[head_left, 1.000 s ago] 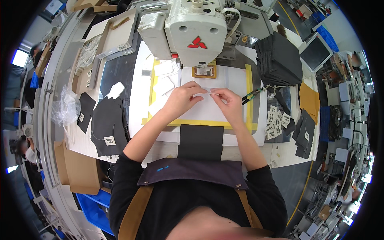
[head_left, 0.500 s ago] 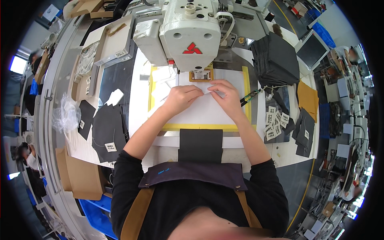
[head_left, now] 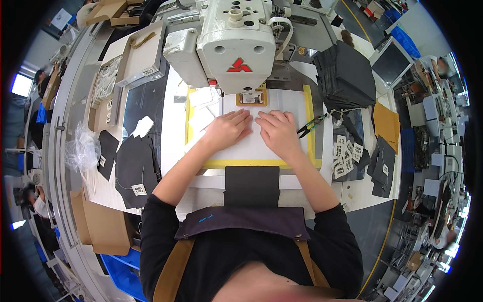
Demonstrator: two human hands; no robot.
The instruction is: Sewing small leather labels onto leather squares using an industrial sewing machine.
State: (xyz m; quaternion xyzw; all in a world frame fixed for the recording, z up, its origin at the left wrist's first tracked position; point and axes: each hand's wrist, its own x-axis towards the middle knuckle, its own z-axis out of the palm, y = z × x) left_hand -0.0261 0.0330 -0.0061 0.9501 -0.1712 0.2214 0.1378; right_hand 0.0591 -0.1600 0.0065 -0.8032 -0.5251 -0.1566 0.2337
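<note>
My left hand point(head_left: 229, 130) lies palm down on a white sheet point(head_left: 246, 151) edged with yellow tape, its fingers stretched out and holding nothing. A short gap separates it from my right hand point(head_left: 278, 132), which rests on the same sheet with fingers extended and slightly bent. Just beyond my fingertips sits a small yellow frame point(head_left: 251, 103) with a pale piece inside, below the white head of a sewing machine point(head_left: 236, 50). To the right of my right hand lies a pair of green-and-black thread snips point(head_left: 311, 125). A black fabric piece point(head_left: 251, 186) hangs over the near table edge.
A stack of black fabric pieces point(head_left: 344, 75) stands at the right, with loose white labels point(head_left: 347, 156) nearer me. More black pieces point(head_left: 133, 166) and a clear plastic bag point(head_left: 83, 146) lie at the left. An open white box point(head_left: 143, 50) stands behind them.
Both hands have come down from fingertips pinched together near the yellow frame to lying flat and apart. The sheet with its yellow tape has shifted slightly toward me.
</note>
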